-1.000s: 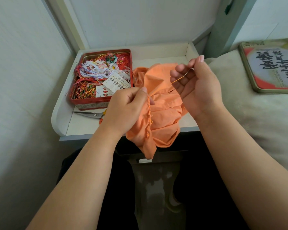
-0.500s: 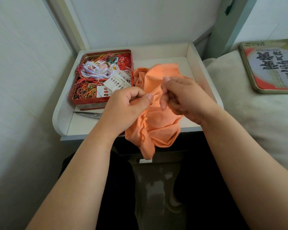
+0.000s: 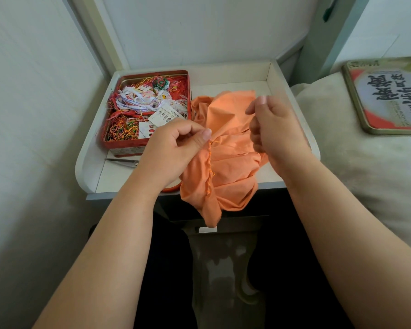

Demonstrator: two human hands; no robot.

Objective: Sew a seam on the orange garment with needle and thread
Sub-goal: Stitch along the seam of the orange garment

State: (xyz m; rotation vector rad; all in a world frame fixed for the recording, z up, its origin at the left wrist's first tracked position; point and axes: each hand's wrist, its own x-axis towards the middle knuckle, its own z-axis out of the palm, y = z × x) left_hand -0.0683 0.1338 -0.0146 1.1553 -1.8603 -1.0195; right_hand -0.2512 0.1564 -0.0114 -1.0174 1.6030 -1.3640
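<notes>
Seated at a small white rimmed bedside tray table [image 3: 88, 160], a person works a crumpled orange cotton garment [image 3: 226, 160] that lies across the table's front edge, one corner hanging below it. Left hand [image 3: 173, 150] pinches the fabric between thumb and curled fingers at the top of a puckered line of orange stitching [image 3: 209, 169] that runs down the cloth. Right hand [image 3: 275, 129] is raised just beyond and to the right of that seam, its thumb and forefinger pressed together in a fine pinch and the other fingers curled; the needle and thread themselves are too thin to make out there, so what it holds cannot be told for certain. On the table's left side, just beside the garment, sits an open red metal tin [image 3: 147, 146] crammed with tangled coloured threads and paper cards. Steel scissors [image 3: 124, 161] lie in front of the tin, partly hidden by the left wrist. Well to the right of the table, a printed rectangular tin lid [image 3: 387, 96] rests on a pale cushion [image 3: 342, 167].
</notes>
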